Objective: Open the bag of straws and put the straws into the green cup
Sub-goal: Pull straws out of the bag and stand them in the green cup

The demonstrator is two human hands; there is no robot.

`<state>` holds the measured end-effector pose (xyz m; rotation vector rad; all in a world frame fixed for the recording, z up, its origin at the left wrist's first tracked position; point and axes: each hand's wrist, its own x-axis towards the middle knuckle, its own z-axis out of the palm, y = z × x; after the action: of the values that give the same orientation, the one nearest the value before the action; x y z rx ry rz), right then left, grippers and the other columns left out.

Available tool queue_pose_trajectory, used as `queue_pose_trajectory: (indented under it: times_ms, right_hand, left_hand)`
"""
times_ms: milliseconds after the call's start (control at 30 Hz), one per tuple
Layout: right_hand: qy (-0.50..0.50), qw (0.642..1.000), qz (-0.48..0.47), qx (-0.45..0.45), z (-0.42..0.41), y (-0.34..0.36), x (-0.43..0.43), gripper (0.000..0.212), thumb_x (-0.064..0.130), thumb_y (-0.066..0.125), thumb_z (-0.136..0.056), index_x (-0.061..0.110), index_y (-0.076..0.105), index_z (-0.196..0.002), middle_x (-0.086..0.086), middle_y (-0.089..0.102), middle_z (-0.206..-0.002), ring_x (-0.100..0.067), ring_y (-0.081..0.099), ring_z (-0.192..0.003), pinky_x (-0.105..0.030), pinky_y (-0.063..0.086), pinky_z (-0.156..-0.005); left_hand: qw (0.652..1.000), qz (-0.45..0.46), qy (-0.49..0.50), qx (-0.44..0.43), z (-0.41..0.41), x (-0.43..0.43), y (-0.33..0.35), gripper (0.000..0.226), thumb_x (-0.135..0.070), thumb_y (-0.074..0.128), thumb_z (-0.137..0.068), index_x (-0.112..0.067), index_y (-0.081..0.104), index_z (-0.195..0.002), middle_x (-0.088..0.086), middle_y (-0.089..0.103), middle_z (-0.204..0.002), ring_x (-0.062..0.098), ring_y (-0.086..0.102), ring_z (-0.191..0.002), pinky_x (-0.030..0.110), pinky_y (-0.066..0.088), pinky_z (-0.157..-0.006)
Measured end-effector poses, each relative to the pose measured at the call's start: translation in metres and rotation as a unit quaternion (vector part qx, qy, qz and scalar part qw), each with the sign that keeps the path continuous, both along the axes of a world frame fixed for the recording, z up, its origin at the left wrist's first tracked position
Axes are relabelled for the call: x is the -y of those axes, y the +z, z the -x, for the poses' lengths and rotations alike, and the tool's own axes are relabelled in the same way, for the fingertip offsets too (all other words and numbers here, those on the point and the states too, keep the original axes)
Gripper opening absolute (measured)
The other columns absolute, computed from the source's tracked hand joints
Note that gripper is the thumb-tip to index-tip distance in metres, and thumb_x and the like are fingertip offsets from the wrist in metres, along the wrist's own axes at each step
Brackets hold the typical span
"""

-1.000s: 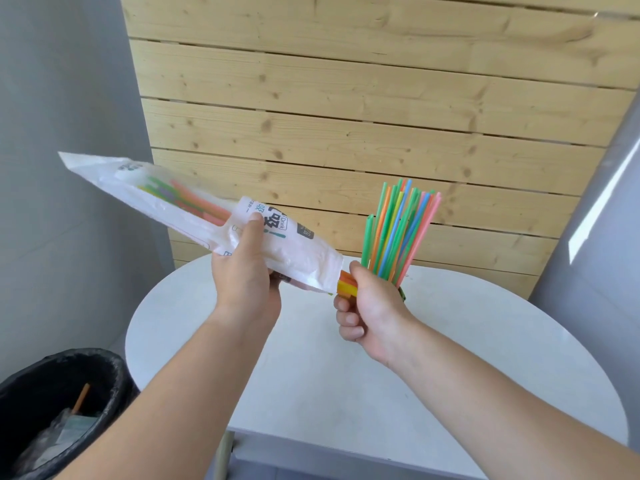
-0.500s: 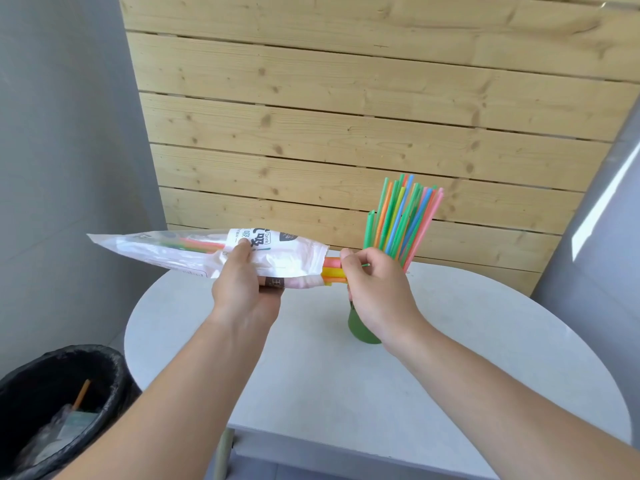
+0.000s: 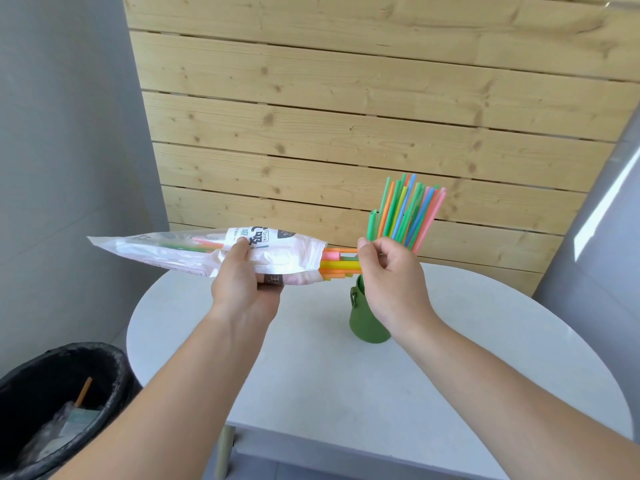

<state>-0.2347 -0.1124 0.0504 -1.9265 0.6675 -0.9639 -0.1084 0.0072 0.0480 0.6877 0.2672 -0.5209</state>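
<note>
A person stands over a round white table [image 3: 311, 368], the left hand [image 3: 242, 289] clamped around the middle of a white plastic bag of straws [image 3: 207, 251], thumb pressed on its printed label, fingers curled beneath. The bag lies nearly level above the table's 10 o'clock edge, its open mouth facing the right hand [image 3: 391, 271], whose thumb and fingers are pinched together on the orange and yellow straw ends [image 3: 341, 263] poking out of that mouth. The green cup [image 3: 363, 317] stands on the table at about 1 o'clock from its centre, partly hidden behind the right hand and wrist; a fan of green, orange, blue, yellow and pink straws [image 3: 405, 213] rises from it, leaning toward 1 o'clock. The label shows "Drink", part of a word ending "raw" and large Chinese characters; a dark patch with small print is too fine to read. Pale wooden planks [image 3: 346, 116] back the scene between grey walls. At 8 o'clock, below the table, a black-lined waste bin [image 3: 114, 368] holds crumpled clear wrapping and one orange stick
</note>
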Motion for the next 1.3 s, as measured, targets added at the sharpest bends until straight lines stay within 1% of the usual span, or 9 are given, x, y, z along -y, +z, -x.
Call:
queue_pose_trajectory:
  times_ms: [133, 233, 367, 500, 700, 833, 967, 1067, 1300]
  right_hand:
    - [-0.004, 0.999, -0.032, 0.026, 0.000, -0.001, 0.000, 0.039, 0.039, 0.051, -0.100, 0.018, 0.048, -0.068, 0.012, 0.046, -0.049, -0.008, 0.042, -0.049, -0.024, 0.034, -0.053]
    - [0.022, 0.998, -0.062, 0.021, -0.002, -0.002, -0.002, 0.038, 0.043, 0.055, -0.098, 0.016, 0.050, -0.072, 0.003, 0.047, -0.055, -0.013, 0.042, -0.049, -0.028, 0.034, -0.054]
    - [0.014, 0.998, -0.050, 0.026, -0.003, -0.001, -0.001, 0.030, 0.034, 0.060, -0.098, 0.018, 0.055, -0.072, 0.011, 0.050, -0.050, -0.003, 0.041, -0.042, -0.021, 0.033, -0.049]
    - [-0.027, 0.995, -0.070, 0.058, -0.002, 0.003, 0.007, 0.031, 0.032, 0.058, -0.098, 0.019, 0.055, -0.070, 0.015, 0.047, -0.044, -0.004, 0.041, -0.043, -0.025, 0.034, -0.051]
    - [0.013, 0.988, -0.143, 0.060, -0.004, -0.001, 0.005, 0.037, 0.058, 0.052, -0.082, 0.027, 0.048, -0.061, 0.009, 0.033, -0.050, -0.019, 0.033, -0.050, -0.035, 0.027, -0.054]
    - [0.031, 0.988, -0.148, 0.035, -0.005, -0.001, 0.002, 0.033, 0.057, 0.054, -0.081, 0.032, 0.054, -0.060, 0.011, 0.035, -0.046, -0.018, 0.035, -0.048, -0.033, 0.028, -0.055]
    - [0.048, 0.977, -0.206, 0.035, -0.002, 0.001, 0.001, 0.035, 0.041, 0.056, -0.097, 0.019, 0.048, -0.072, 0.000, 0.039, -0.050, -0.014, 0.032, -0.038, -0.024, 0.025, -0.042]
    - [0.070, 0.968, -0.242, 0.013, 0.002, 0.005, -0.001, 0.035, 0.045, 0.054, -0.098, 0.016, 0.044, -0.082, -0.003, 0.039, -0.055, -0.012, 0.029, -0.036, -0.021, 0.022, -0.040]
    - [0.074, 0.963, -0.258, -0.021, 0.001, 0.006, -0.004, 0.035, 0.044, 0.055, -0.098, 0.014, 0.052, -0.080, -0.006, 0.051, -0.055, -0.015, 0.035, -0.039, -0.021, 0.026, -0.039]
  left_hand:
    - [1.000, -0.001, 0.001, -0.011, 0.000, 0.000, -0.001, 0.035, -0.019, 0.066, -0.099, -0.011, 0.063, -0.133, 0.009, 0.076, -0.121, 0.026, 0.077, -0.104, 0.039, 0.064, -0.069]
    - [1.000, -0.003, -0.001, -0.011, 0.001, 0.001, -0.001, 0.034, -0.018, 0.066, -0.099, -0.011, 0.063, -0.133, 0.009, 0.076, -0.122, 0.026, 0.076, -0.105, 0.039, 0.064, -0.070]
    - [1.000, -0.001, 0.001, -0.012, 0.000, 0.001, -0.002, 0.033, -0.018, 0.066, -0.100, -0.011, 0.063, -0.132, 0.009, 0.076, -0.122, 0.026, 0.076, -0.106, 0.041, 0.064, -0.075]
    - [1.000, 0.004, 0.009, -0.013, -0.004, -0.001, -0.001, 0.033, -0.018, 0.066, -0.099, -0.011, 0.064, -0.132, 0.008, 0.076, -0.119, 0.026, 0.077, -0.103, 0.040, 0.063, -0.074]
    - [1.000, 0.008, 0.012, -0.019, -0.005, -0.001, -0.001, 0.032, -0.017, 0.066, -0.099, -0.011, 0.065, -0.131, 0.007, 0.077, -0.119, 0.025, 0.077, -0.102, 0.040, 0.063, -0.074]
    - [1.000, 0.007, 0.009, -0.013, -0.005, -0.002, -0.001, 0.031, -0.016, 0.065, -0.100, -0.011, 0.065, -0.130, 0.007, 0.077, -0.119, 0.024, 0.077, -0.098, 0.039, 0.063, -0.070]
    - [1.000, 0.009, 0.008, -0.015, -0.004, -0.002, -0.001, 0.031, -0.016, 0.065, -0.100, -0.011, 0.064, -0.130, 0.007, 0.076, -0.117, 0.025, 0.077, -0.101, 0.040, 0.063, -0.070]
    - [1.000, 0.008, 0.010, -0.014, -0.003, -0.002, 0.001, 0.032, -0.016, 0.065, -0.100, -0.010, 0.064, -0.131, 0.008, 0.076, -0.121, 0.025, 0.076, -0.105, 0.040, 0.064, -0.072]
    - [1.000, 0.005, 0.007, -0.001, -0.001, -0.003, 0.002, 0.032, -0.017, 0.065, -0.100, -0.009, 0.064, -0.131, 0.009, 0.076, -0.123, 0.026, 0.076, -0.105, 0.038, 0.064, -0.062]
